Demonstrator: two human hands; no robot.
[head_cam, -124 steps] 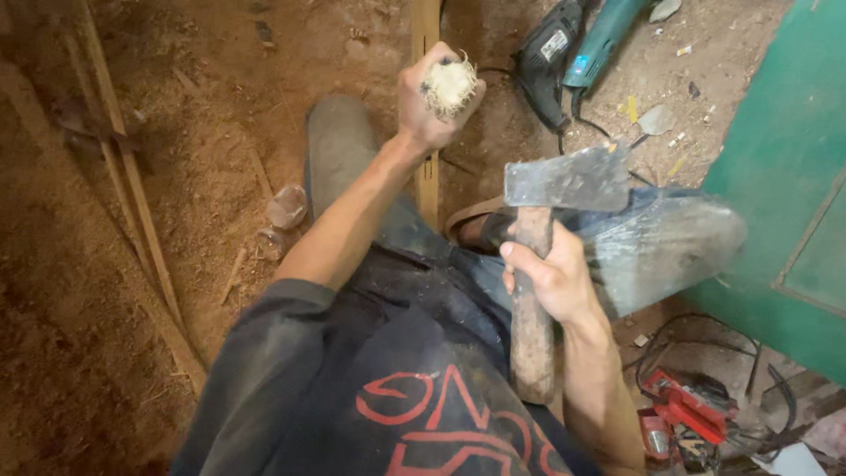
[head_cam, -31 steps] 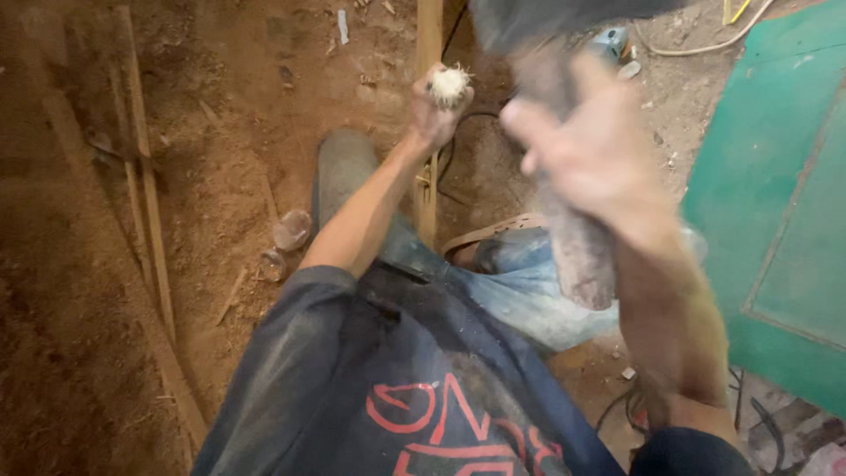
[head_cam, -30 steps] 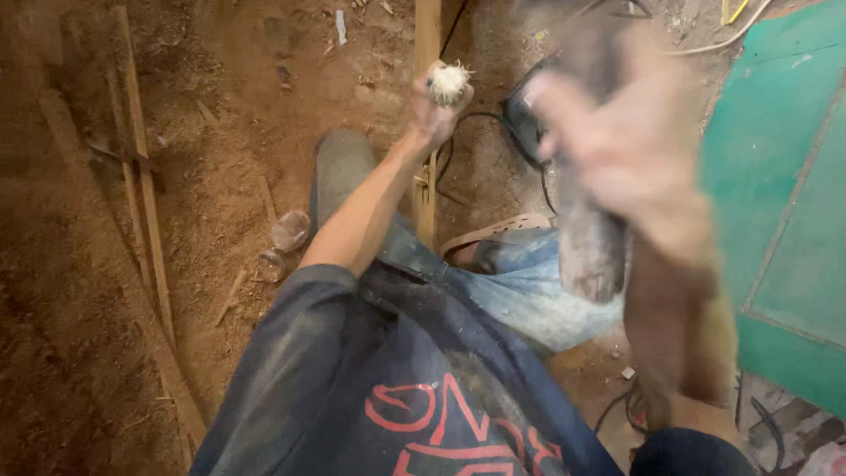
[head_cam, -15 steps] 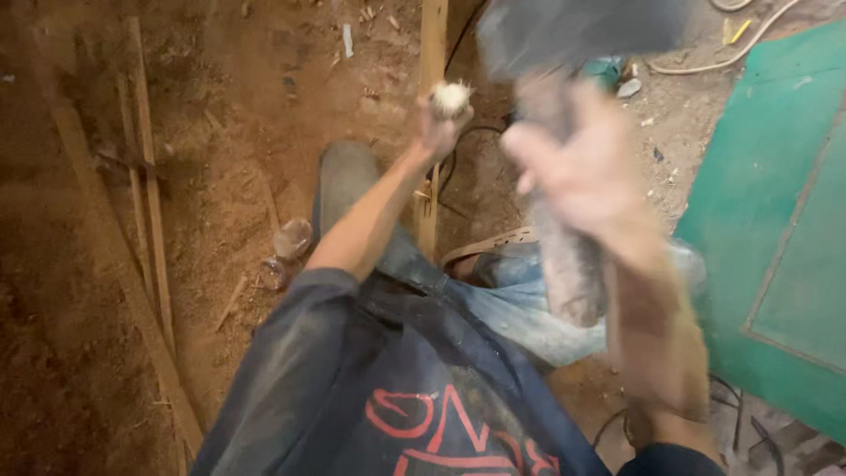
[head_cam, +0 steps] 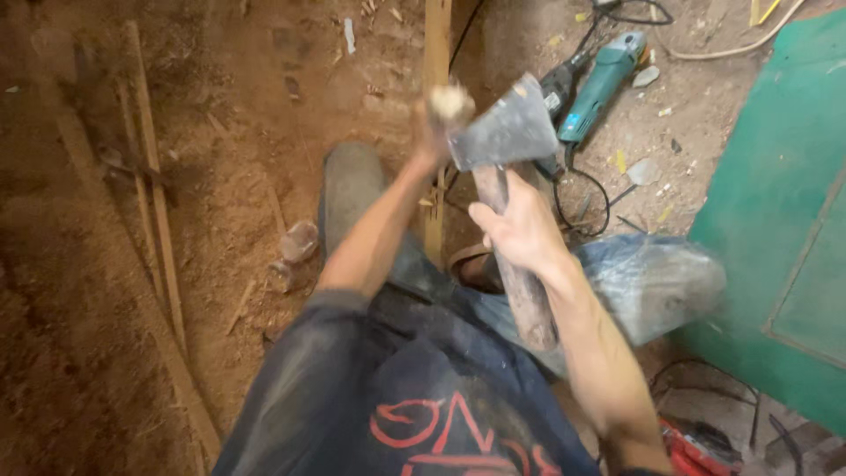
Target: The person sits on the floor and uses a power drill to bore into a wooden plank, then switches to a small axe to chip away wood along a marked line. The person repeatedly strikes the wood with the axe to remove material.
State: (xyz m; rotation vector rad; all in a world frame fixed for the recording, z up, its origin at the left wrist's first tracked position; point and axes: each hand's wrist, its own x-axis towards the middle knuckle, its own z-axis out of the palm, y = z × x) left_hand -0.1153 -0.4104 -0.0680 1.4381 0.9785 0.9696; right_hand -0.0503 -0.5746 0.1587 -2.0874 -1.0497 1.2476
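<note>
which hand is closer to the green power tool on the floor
The right. The right hand grips the hatchet handle just below and left of the green power tool. The left hand, holding a small wood piece, is farther left.

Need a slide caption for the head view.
Right hand swings a hatchet at a wood piece held in the left hand.

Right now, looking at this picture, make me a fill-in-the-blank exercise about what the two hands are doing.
1. The right hand grips the wooden handle of a ____.
2. The left hand holds up a pale piece of ____.
3. The power tool on the floor has a ____ body.
4. Its metal head is right beside the ____ hand.

Missing words: hatchet; wood; teal; left
</note>
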